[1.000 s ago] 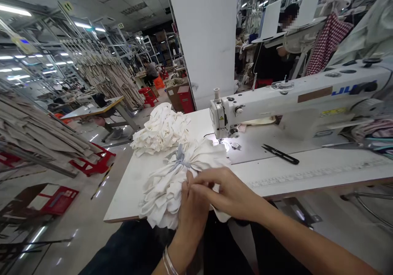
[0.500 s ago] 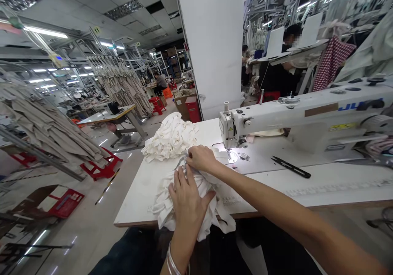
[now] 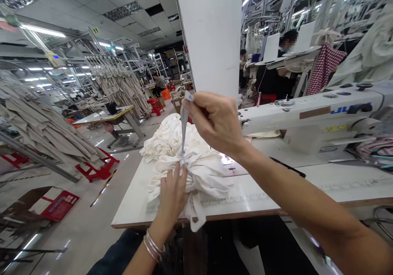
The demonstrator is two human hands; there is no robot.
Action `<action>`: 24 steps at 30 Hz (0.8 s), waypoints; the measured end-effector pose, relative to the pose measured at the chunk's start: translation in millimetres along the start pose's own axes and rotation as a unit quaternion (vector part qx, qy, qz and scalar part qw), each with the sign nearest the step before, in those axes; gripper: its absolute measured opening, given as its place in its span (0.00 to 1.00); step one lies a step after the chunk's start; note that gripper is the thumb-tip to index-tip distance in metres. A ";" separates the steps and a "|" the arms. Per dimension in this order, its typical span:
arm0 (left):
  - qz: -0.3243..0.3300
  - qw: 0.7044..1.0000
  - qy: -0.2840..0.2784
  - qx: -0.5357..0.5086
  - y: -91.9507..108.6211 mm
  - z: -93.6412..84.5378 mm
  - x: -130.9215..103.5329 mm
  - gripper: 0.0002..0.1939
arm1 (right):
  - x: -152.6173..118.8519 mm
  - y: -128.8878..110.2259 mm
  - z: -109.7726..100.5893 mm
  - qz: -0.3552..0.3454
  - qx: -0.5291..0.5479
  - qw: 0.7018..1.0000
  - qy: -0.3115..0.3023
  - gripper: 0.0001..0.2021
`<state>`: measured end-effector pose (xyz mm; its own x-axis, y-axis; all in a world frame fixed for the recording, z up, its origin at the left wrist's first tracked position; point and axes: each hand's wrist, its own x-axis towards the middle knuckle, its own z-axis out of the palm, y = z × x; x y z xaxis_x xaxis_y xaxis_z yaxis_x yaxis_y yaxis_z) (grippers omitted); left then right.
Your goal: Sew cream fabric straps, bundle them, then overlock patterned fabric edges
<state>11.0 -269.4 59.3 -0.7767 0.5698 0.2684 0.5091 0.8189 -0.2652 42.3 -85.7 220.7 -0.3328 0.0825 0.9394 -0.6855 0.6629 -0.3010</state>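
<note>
A bundle of white fabric pieces (image 3: 211, 176) lies at the table's front edge, with a loop of cloth hanging over it. A narrow pale grey fabric strip (image 3: 184, 129) runs round its gathered middle and rises taut from it. My right hand (image 3: 216, 121) is raised above the bundle, thumb and fingers pinched on the strip's upper end. Low on the bundle's left side, my left hand (image 3: 173, 191) holds the cloth down, its fingertips beside the strip where it crosses the gathers. Its thumb is hidden.
Behind the bundle is a heap of white fabric pieces (image 3: 164, 138). A sewing machine (image 3: 307, 111) stands on the right of the white table (image 3: 132, 201), with black thread snips (image 3: 288, 166) before it. A white pillar (image 3: 211, 33) rises behind. Co-workers sit farther back.
My right hand has lifted from the bundle, drawing the strip up taut. My left hand has shifted slightly left and down. The bundle has turned and spread rightward.
</note>
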 end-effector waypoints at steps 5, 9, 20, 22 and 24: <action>-0.063 0.997 -0.041 0.018 -13.8 -0.2 -0.3 0.34 | -39.9 -2.5 -6.1 0.091 0.201 0.968 -0.118 0.19; -0.088 0.993 -0.026 -0.076 -12.4 -9.1 1.9 0.38 | -65.3 0.3 -3.8 0.190 0.279 0.933 -0.125 0.19; -0.143 0.884 0.285 -0.341 9.0 -16.4 31.0 0.12 | -23.7 22.7 39.9 0.355 0.377 0.853 -0.072 0.15; 0.007 0.890 0.323 -0.322 29.2 -14.7 7.6 0.08 | -14.5 39.9 53.5 0.433 0.371 0.820 -0.046 0.12; 0.188 0.894 0.312 -0.263 46.6 -7.1 -16.8 0.07 | -6.3 54.7 65.0 0.472 0.355 0.803 -0.078 0.12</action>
<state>50.4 -240.3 49.1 -0.2393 0.6060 0.7586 0.9219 0.3871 -0.0184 -35.3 -98.3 187.7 -0.9604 0.1678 0.2226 -0.2583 -0.2352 -0.9370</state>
